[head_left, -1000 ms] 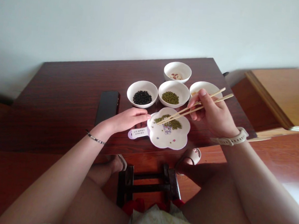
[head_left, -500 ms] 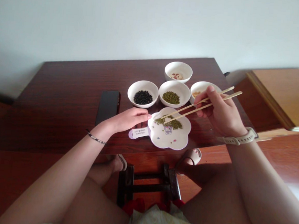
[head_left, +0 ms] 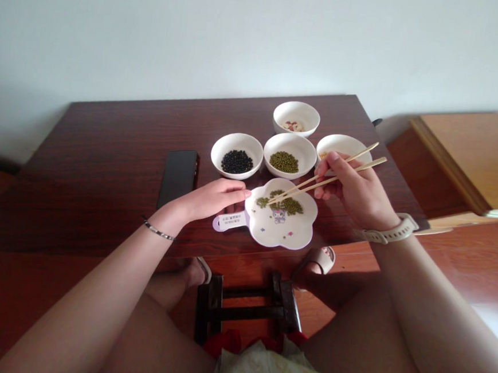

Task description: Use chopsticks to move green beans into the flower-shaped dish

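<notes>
My right hand [head_left: 354, 189] is closed around a pair of wooden chopsticks [head_left: 318, 185]. Their tips are among the green mung beans [head_left: 293, 206] on a white flower-shaped plate [head_left: 279, 235] with a purple rim and a cartoon print. My left hand [head_left: 216, 198] lies at the plate's left edge, fingers stretched out, the thumb tip touching the rim above the labelled handle [head_left: 232, 221]. Just behind the plate stands a white bowl [head_left: 269, 164] of mung beans. Whether a bean is pinched between the tips is too small to tell.
A bowl of black beans [head_left: 237, 162] stands left of the mung bean bowl. Behind is a bowl [head_left: 298, 111] with pale and reddish pieces. Another bowl [head_left: 345, 142] is partly hidden by my right hand. A black phone [head_left: 178, 175] lies on the dark wooden table [head_left: 104, 158].
My right hand has shifted left and slightly down, and the chopstick tips have come closer together at the left part of the mung beans. My left hand stays at the plate.
</notes>
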`<control>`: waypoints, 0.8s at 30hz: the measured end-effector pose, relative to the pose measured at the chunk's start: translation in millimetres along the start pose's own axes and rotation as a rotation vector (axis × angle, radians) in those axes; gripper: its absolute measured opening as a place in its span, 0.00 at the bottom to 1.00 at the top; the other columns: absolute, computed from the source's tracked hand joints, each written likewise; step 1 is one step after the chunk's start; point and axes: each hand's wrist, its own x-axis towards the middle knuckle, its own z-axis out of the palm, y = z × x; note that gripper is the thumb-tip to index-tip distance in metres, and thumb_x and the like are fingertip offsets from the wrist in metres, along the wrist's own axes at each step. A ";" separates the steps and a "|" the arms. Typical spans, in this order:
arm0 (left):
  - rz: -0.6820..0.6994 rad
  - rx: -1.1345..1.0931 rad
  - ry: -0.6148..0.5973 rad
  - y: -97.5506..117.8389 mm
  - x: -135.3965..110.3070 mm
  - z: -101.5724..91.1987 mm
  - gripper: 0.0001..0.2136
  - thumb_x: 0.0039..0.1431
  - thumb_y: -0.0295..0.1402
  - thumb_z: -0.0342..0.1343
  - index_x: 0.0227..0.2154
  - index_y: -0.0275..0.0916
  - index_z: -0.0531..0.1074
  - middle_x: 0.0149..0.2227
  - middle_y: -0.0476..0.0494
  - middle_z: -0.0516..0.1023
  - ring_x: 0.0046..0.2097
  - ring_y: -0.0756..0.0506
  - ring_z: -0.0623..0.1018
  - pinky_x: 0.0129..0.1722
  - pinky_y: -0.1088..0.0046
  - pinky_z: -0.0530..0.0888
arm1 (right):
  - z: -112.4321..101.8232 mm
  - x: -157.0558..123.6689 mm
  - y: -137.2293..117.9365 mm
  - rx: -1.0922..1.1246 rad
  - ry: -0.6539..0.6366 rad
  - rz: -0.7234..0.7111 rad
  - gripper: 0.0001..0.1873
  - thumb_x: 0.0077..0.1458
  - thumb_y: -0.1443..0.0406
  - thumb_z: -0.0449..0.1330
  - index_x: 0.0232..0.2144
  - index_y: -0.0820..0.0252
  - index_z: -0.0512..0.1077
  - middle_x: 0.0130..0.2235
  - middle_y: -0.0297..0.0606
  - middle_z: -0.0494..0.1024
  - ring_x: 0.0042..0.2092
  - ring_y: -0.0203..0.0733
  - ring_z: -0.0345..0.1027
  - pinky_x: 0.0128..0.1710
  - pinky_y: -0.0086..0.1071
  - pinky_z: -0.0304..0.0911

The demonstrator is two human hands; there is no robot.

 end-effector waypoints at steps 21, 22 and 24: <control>-0.002 0.017 -0.014 -0.9 -0.2 -0.4 0.25 0.85 0.57 0.67 0.38 0.42 0.75 0.37 0.49 0.78 0.39 0.45 0.76 0.40 0.68 0.71 | -3.3 6.3 7.9 0.040 -0.020 0.030 0.36 0.70 0.30 0.81 0.31 0.52 0.86 0.27 0.42 0.83 0.28 0.44 0.78 0.24 0.36 0.73; -0.001 0.021 -0.012 -1.1 -0.2 -0.3 0.25 0.85 0.57 0.67 0.38 0.42 0.75 0.36 0.50 0.78 0.39 0.45 0.76 0.40 0.68 0.71 | -3.2 6.0 7.4 0.045 -0.015 0.025 0.36 0.70 0.30 0.81 0.31 0.52 0.86 0.27 0.42 0.83 0.28 0.44 0.78 0.24 0.35 0.73; -0.001 0.030 -0.009 -1.7 -0.1 -0.1 0.24 0.86 0.56 0.66 0.38 0.42 0.75 0.36 0.50 0.78 0.39 0.45 0.76 0.40 0.68 0.71 | -2.5 5.1 6.5 0.062 -0.006 0.018 0.35 0.70 0.31 0.82 0.32 0.52 0.86 0.29 0.41 0.83 0.28 0.43 0.78 0.23 0.35 0.73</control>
